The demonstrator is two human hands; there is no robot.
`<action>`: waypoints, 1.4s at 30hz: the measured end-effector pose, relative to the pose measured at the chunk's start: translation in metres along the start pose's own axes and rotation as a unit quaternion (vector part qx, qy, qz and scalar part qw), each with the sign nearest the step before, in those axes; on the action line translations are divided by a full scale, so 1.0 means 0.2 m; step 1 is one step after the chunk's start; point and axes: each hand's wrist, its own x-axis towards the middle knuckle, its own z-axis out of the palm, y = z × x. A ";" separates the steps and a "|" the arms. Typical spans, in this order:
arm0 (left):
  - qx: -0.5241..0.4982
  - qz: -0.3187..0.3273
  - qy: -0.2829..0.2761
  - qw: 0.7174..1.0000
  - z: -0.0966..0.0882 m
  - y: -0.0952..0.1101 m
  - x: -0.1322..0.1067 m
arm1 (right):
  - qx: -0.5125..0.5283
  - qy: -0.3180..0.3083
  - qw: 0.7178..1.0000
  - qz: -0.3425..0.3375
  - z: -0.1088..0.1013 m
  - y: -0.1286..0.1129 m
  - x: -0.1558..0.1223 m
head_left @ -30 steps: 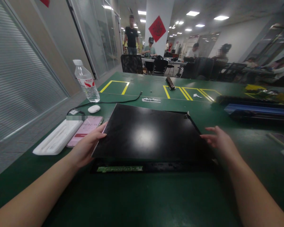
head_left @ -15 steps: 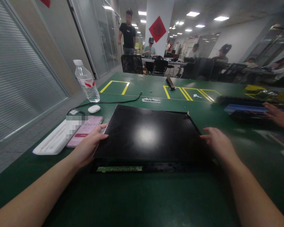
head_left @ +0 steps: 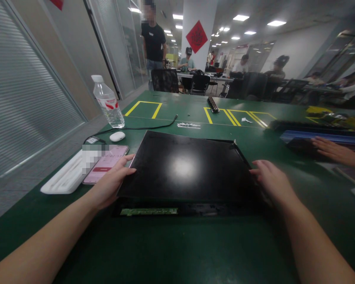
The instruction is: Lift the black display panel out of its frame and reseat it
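A flat black screen panel (head_left: 183,167) lies in front of me on the green table (head_left: 177,244), with a green circuit strip (head_left: 149,212) along its near edge. My left hand (head_left: 111,185) grips the panel's left edge, thumb on top. My right hand (head_left: 272,181) rests against the right edge with its fingers curled at the rim. The near edge sits slightly raised over a dark frame beneath.
Left of the panel lie a pink-screened phone (head_left: 106,163), a white tray (head_left: 68,177), a white earbud case (head_left: 117,136), a water bottle (head_left: 108,102) and a black cable (head_left: 142,127). Another person's hand (head_left: 333,152) reaches over a blue-edged panel (head_left: 322,140) at the right. People sit and stand at the back.
My hands have closed a little tighter on the panel's two edges. Another person's hand has come in from the right. The standing person at the back has walked nearer.
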 end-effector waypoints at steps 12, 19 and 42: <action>0.051 -0.027 0.032 0.998 0.08 0.06 -0.05 | 0.002 -0.023 1.000 -0.012 -0.03 0.02 0.02; 0.034 -0.004 0.003 0.999 0.05 0.03 -0.05 | -0.013 -0.021 1.000 -0.015 -0.03 0.04 0.03; 0.019 -0.001 0.003 1.000 0.02 0.01 -0.02 | -0.035 -0.031 0.999 -0.018 -0.03 0.07 0.05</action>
